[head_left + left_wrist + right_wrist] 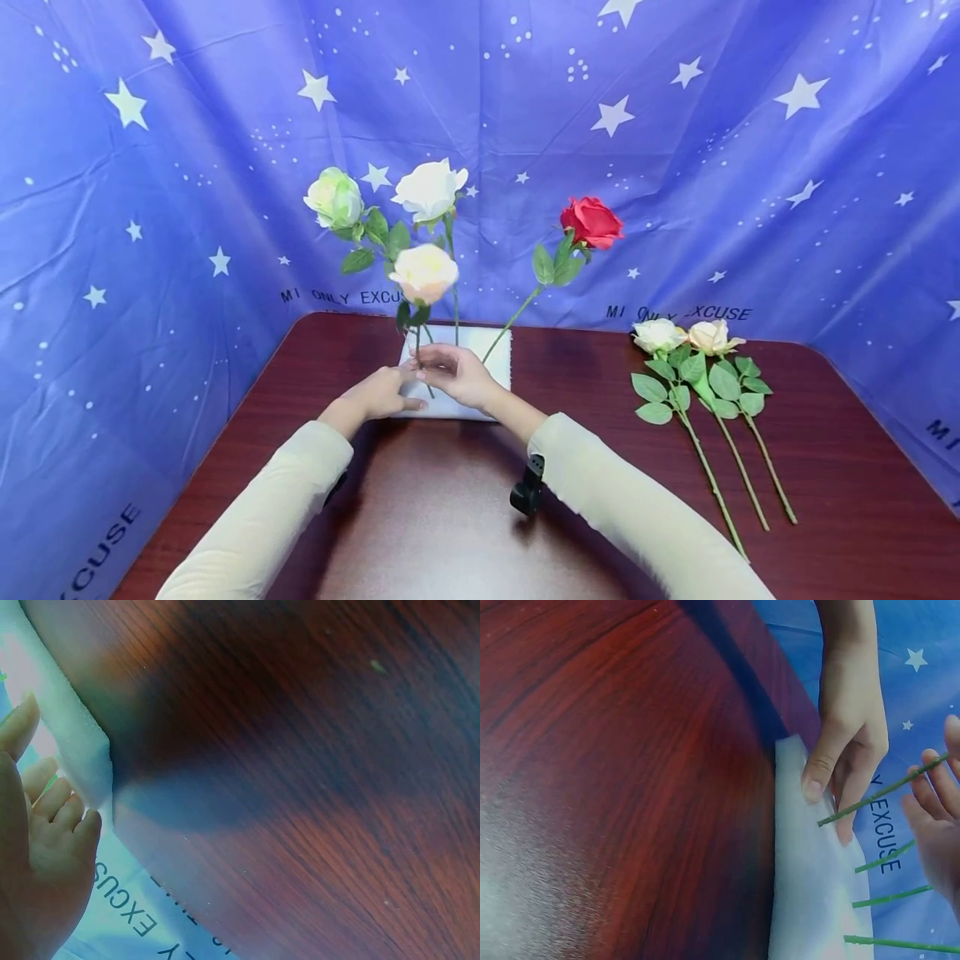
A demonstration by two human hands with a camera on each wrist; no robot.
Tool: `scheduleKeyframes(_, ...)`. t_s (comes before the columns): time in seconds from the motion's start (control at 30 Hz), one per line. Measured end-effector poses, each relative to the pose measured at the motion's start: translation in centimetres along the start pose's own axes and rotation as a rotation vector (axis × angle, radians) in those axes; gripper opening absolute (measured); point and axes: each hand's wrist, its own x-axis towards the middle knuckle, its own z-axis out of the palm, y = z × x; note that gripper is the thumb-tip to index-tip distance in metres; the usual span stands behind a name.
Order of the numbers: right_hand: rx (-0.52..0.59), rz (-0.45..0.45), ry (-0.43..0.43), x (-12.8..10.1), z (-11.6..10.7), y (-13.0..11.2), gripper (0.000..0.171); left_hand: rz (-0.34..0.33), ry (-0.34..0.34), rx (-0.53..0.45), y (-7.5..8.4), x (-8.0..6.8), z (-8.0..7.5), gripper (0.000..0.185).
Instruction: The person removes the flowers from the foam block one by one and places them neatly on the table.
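On the bench (450, 517), the left hand (382, 393) steadies the white foam block (491, 350), fingers straight. At the block, the right hand (457, 372) pinches the peach rose (424, 272) stem. Three roses already stand in the block; three more (690, 350) lie to its right, probably still to place.

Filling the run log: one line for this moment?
left hand: steadies foam block | right hand: pinches peach rose stem | spare roses: on table

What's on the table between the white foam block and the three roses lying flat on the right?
Nothing: in the head view the table is bare wood between the foam block and the loose roses.
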Motion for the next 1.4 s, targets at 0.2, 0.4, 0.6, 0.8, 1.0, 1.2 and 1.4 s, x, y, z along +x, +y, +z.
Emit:
scheduleKeyframes(0.2,-0.130,0.073,0.053,-0.6,0.1,0.0,0.029,0.020,-0.017,0.011,-0.2,0.1,-0.1,0.069)
scheduleKeyframes(0.4,-0.218,0.336,0.035,-1.2,-0.1,-0.2,0.040,0.045,-0.022,0.007,-0.2,0.1,0.0,0.073)
scheduleKeyframes(0.6,-0.049,0.189,0.073,-1.0,-0.2,0.6,0.028,0.048,-0.021,0.003,-0.2,0.0,0.1,0.074)
scheduleKeyframes(0.8,0.019,0.105,0.196,-1.0,-0.1,0.8,0.023,0.045,-0.034,0.027,-0.2,0.0,0.0,0.072)
scheduleKeyframes(1.0,0.105,-0.059,0.246,-0.9,-0.4,0.4,0.018,0.065,-0.021,0.010,-0.1,0.0,-0.3,0.072)
scheduleKeyframes(1.2,0.072,-0.137,0.295,-1.0,-1.0,-0.2,0.020,0.061,-0.023,-0.003,0.0,0.0,-0.4,0.073)
scheduleKeyframes(1.4,0.091,-0.077,0.370,-1.8,-1.9,-0.4,0.024,0.074,-0.031,-0.002,-0.1,0.0,-0.3,0.070)
